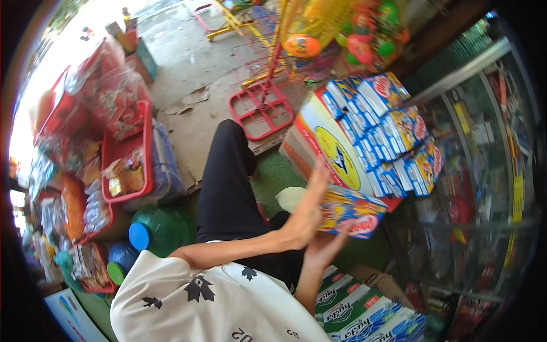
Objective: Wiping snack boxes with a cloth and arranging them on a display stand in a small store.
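A blue and yellow printed box with a red oval logo [352, 216] is between my two hands, tilted. My left hand [308, 213] lies along the box's left end, its blurred fingers stretched towards the large carton. From below, my right hand [327, 248] supports the box, fingertips on its near edge. Just beyond stands a large white, yellow and red carton [316, 141] with a bird emblem. Several matching small boxes [376, 132] are piled in rows on it. A pale rounded object [289, 198] shows partly behind my left hand.
Huda beer cartons [354, 308] lie at the lower right. A glass display case [470, 171] lines the right side. Red baskets [149, 171] of packaged goods and a green jug [166, 231] stand at the left. A red rack base [261, 113] and hanging netted balls [365, 38] are ahead.
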{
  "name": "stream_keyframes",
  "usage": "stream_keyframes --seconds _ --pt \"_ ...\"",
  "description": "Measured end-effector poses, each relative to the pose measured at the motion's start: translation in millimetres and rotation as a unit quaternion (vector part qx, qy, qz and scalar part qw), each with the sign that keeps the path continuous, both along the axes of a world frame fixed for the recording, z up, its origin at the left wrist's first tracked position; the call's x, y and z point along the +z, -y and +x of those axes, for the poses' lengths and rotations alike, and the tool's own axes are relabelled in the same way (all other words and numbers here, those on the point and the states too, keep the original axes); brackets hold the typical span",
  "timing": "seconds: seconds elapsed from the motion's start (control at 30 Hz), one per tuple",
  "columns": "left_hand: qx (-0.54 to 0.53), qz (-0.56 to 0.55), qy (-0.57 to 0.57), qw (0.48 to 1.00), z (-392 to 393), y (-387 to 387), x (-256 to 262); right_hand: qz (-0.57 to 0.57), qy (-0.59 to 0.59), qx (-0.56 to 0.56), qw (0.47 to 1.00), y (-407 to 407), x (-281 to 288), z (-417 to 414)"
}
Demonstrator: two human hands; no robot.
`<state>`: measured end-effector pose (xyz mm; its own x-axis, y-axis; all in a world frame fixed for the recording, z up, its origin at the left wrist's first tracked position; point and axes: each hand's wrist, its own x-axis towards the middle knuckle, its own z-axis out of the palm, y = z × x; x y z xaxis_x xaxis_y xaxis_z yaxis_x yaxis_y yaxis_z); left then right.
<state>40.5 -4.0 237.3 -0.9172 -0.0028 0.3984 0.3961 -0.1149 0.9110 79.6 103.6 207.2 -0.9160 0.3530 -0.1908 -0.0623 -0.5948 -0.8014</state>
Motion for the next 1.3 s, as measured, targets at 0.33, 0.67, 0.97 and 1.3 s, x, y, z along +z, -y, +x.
stream_keyframes --seconds 0.33,0.67,0.97,1.3 --pt "0.041 0.149 0.095 0.983 -68 69 -74 0.171 0.031 0.069 0.982 -32 21 -4" --pt "0.043 0.383 0.66 0.645 -54 51 -258 0.24 -0.096 -0.06 0.964 -201 182 -160" --pt "0.096 0.032 0.548 0.83 -52 65 -348 0.205 -0.1 0.069 0.971 -225 127 -218" --pt "-0.057 0.469 0.488 0.733 -61 83 -202 0.121 -0.016 -0.071 0.99 -192 17 -86"
